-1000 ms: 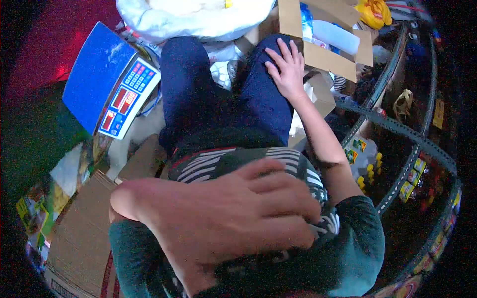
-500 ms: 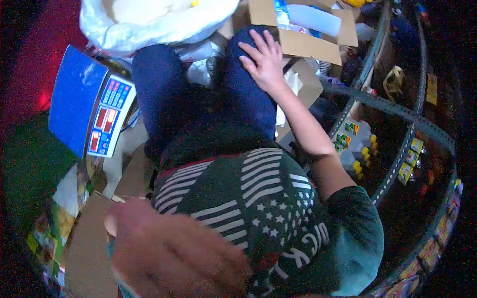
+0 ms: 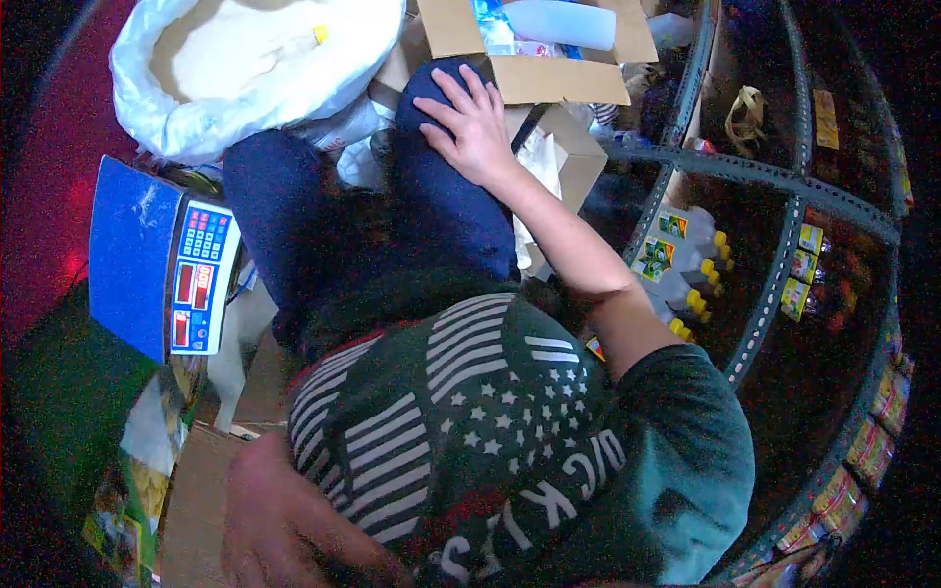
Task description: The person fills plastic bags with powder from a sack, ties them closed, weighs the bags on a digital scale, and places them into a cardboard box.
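Observation:
My right hand (image 3: 470, 127) lies flat on my dark blue trouser knee (image 3: 441, 206), fingers spread, holding nothing. Low on the left, in front of my striped and starred dark green shirt (image 3: 470, 402), is my left hand (image 3: 294, 519), somewhat blurred. Its fingers look apart, nothing shows in them, and their tips run off the bottom edge. Beyond my other knee stands a white plastic sack (image 3: 167, 118) of pale granular or powdery contents (image 3: 235, 49), with a small yellow thing (image 3: 321, 35) on top. A blue digital scale (image 3: 132, 255) with lit red displays sits left of my legs.
An open cardboard box (image 3: 559, 78) holding a whitish translucent container (image 3: 564, 24) and packets stands past my right hand. Metal shelving (image 3: 755, 167) on the right carries yellow-capped bottles (image 3: 676, 260) and small packs (image 3: 804, 269). Cardboard (image 3: 196, 500) lies at lower left.
My left hand has dropped lower, towards the bottom edge, and its fingers have swung downward. My right hand stays on the knee. The view has shifted, showing more of the sack.

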A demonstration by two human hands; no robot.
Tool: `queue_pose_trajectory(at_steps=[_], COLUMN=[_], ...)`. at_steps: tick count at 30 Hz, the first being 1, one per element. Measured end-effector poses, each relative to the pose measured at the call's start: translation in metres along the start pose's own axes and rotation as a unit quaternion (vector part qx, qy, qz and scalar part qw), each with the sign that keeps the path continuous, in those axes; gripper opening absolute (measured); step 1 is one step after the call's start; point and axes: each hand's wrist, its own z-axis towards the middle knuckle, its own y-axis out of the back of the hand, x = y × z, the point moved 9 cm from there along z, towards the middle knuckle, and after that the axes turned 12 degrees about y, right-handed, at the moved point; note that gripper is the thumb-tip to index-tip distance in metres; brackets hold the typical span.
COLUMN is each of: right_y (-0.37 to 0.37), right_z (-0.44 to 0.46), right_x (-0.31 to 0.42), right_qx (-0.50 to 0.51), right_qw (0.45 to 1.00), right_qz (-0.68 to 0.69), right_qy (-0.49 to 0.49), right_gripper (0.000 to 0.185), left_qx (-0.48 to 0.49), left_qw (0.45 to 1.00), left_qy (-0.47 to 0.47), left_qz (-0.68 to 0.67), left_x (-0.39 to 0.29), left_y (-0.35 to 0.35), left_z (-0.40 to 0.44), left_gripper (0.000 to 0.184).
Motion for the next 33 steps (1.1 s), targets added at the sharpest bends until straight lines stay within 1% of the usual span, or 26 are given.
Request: queue_pose_trajectory(at_steps=[7, 11, 14, 16, 20, 22, 24, 25, 27, 28, 30, 31, 33], right_y=[0.001, 0.000, -0.002, -0.002, -0.004, -0.002, -0.003, -0.004, -0.006, -0.007, -0.007, -0.005, -0.005], right_z=[0.001, 0.002, 0.002, 0.002, 0.001, 0.002, 0.001, -0.001, 0.002, 0.002, 0.004, 0.004, 0.003], right_x=[0.001, 0.002, 0.001, 0.000, -0.001, -0.002, 0.001, 0.000, -0.002, -0.002, 0.001, 0.002, 0.004], right_qx=[0.004, -0.007, -0.004, -0.026, -0.001, 0.004, 0.008, 0.007, 0.002, 0.009, 0.016, 0.010, 0.020], right_qw=[1.000, 1.000, 0.999, 0.999, 1.000, 1.000, 1.000, 1.000, 1.000, 1.000, 0.999, 0.999, 0.998], right_qz=[-0.004, -0.023, -0.045, -0.014, -0.014, -0.021, -0.021, -0.017, -0.017, -0.023, -0.043, -0.037, -0.053], right_qy=[-0.003, 0.013, 0.021, 0.019, 0.007, 0.006, 0.010, 0.015, 0.023, 0.018, 0.019, 0.022, 0.022], right_gripper=[0.034, 0.035, 0.034, 0.034, 0.033, 0.034, 0.035, 0.035, 0.036, 0.036, 0.035, 0.035, 0.035], left_qx=[-0.015, -0.038, -0.069, -0.097, -0.161, -0.205, -0.237, -0.308, -0.384, -0.390, -0.388, -0.371, -0.284], left_qw=[0.999, 0.998, 0.995, 0.990, 0.975, 0.961, 0.923, 0.858, 0.810, 0.842, 0.906, 0.921, 0.938], left_qy=[-0.005, -0.006, -0.007, -0.006, -0.023, 0.011, 0.167, 0.269, 0.339, 0.311, 0.120, -0.046, -0.181], left_qz=[0.030, 0.052, 0.078, 0.098, 0.149, 0.185, 0.255, 0.310, 0.286, 0.206, 0.121, 0.115, 0.077], left_x=[-0.001, -0.001, -0.003, -0.007, -0.021, -0.028, -0.029, -0.033, -0.038, -0.037, -0.040, -0.033, -0.031], left_y=[-0.003, -0.007, -0.013, -0.012, -0.011, -0.008, -0.003, -0.005, -0.007, -0.011, -0.020, -0.022, -0.023], left_z=[-0.006, -0.009, -0.008, -0.008, -0.014, -0.014, -0.006, -0.002, -0.014, -0.019, -0.023, -0.028, -0.032], left_gripper=[0.013, 0.011, 0.012, 0.012, 0.015, 0.017, 0.017, 0.016, 0.018, 0.021, 0.023, 0.022, 0.022])
